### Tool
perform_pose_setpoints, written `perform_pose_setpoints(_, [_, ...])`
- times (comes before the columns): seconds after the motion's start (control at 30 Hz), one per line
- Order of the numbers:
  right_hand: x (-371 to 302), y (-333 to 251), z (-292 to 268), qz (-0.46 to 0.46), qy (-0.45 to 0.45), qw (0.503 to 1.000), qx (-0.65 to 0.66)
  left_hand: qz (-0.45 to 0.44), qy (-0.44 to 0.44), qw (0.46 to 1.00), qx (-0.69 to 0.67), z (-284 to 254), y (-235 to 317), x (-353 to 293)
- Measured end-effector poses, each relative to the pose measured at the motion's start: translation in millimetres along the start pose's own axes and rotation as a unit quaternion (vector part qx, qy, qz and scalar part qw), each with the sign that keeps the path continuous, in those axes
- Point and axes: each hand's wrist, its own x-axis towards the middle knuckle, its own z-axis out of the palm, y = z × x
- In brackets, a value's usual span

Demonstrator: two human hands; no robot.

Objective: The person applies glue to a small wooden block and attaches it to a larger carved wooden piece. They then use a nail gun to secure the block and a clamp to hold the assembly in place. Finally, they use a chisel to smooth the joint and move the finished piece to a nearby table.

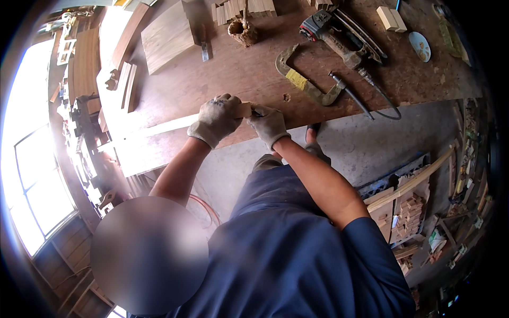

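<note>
Both of my hands wear grey work gloves and meet at the front edge of a brown workbench (pixel 238 74). My left hand (pixel 217 119) is closed around a small pale wooden block (pixel 244 109). My right hand (pixel 268 125) presses against the block's right end and pinches something small and dark (pixel 256 113) there; I cannot tell what it is. My blue-sleeved arms reach up from the lower edge.
On the bench lie a yellowed C-clamp (pixel 305 82), a pneumatic nail gun (pixel 339 37) with a dark hose (pixel 371 106), two pale blocks (pixel 391 18), a plank (pixel 167 37) and a knotty wood lump (pixel 243 32). Stacked wood offcuts (pixel 408 206) sit on the concrete floor at right.
</note>
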Motion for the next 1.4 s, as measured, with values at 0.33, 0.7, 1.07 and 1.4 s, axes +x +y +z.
perform_pose_setpoints(0.33, [-18, 9, -10, -0.090, 0.052, 0.989, -0.107, -0.018, -0.059, 0.997, 0.053, -7, 9, 7])
perform_pose_setpoints(0.7, [-30, -6, -5, 0.048, 0.037, 0.993, 0.096, -0.002, -0.004, 1.000, 0.005, 1, 2, 3])
perform_pose_setpoints(1.07, [-33, -29, -3, 0.088, 0.034, 0.978, 0.186, -0.024, -0.011, 0.999, -0.019, -1, 5, 3])
perform_pose_setpoints(1.4, [-14, -52, -77, -0.152, 0.157, 0.976, -0.010, 0.053, 0.012, 0.991, 0.126, 3, 14, 6])
